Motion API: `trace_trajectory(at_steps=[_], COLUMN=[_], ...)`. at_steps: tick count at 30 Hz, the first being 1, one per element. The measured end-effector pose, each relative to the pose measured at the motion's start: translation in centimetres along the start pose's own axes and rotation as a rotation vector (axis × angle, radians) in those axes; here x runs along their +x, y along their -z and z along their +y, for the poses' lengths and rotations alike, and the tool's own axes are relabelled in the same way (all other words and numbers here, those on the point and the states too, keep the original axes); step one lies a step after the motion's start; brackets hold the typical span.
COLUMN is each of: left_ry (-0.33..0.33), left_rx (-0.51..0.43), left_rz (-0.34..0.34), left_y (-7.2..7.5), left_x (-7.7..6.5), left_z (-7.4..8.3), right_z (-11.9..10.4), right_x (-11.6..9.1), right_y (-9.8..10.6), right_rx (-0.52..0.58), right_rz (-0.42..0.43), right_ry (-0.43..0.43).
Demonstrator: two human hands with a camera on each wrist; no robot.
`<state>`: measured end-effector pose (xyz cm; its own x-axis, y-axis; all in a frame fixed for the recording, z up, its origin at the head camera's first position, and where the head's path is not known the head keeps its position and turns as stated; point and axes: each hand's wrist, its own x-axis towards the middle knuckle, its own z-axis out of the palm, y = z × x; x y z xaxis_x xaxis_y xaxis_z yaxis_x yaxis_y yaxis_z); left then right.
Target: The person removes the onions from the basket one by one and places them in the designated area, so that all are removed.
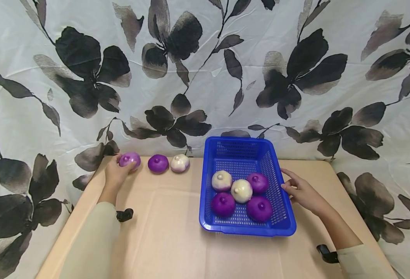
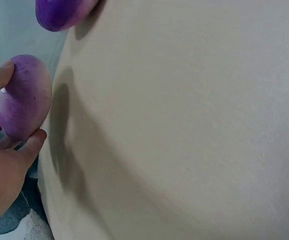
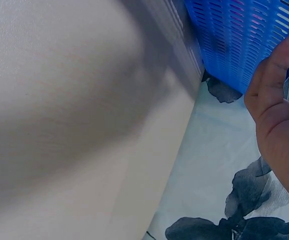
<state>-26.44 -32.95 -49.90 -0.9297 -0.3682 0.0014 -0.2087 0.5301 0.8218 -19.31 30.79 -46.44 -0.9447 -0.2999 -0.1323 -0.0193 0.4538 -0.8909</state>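
At the table's back left, my left hand [image 1: 116, 174] grips a purple onion [image 1: 130, 159] between thumb and fingers; the left wrist view shows this onion [image 2: 27, 97] with fingers around it. To its right stand a purple onion [image 1: 158, 164] and a white-and-purple onion [image 1: 180, 163]. My right hand [image 1: 304, 192] pinches the right rim of a blue plastic basket [image 1: 248, 229]. In the right wrist view, fingers press the slotted wall of the basket [image 3: 234, 42]. Inside lie several onions, including a white one [image 1: 241, 191] and a dark purple one [image 1: 259, 209].
The light wooden table [image 1: 163, 232] ends at a floral cloth [image 1: 226, 97] hanging behind it and along both sides. A black strap end [image 1: 124, 215] sticks out by the left sleeve, and another black strap [image 1: 328, 254] by the right.
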Motion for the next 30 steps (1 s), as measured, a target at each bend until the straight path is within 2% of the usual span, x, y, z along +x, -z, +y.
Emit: trace_trajectory(at_steps=[6,20,30], left_ry=[0.029,0.034,0.038], left_rx=[0.013,0.057,0.060], left_rz=[-0.008,-0.031,-0.062], left_y=[-0.2,-0.5,-0.3], left_x=[0.2,0.6,0.4], left_z=[-0.6,-1.3,-1.0], right_z=[0.0,-0.1,-0.1], right_x=[0.0,0.0,0.0], right_y=[0.0,-0.1,-0.1], right_rx=[0.002,-0.004,-0.008], right_rz=[0.000,-0.003,0.000], right_ry=[0.005,0.006,0.002])
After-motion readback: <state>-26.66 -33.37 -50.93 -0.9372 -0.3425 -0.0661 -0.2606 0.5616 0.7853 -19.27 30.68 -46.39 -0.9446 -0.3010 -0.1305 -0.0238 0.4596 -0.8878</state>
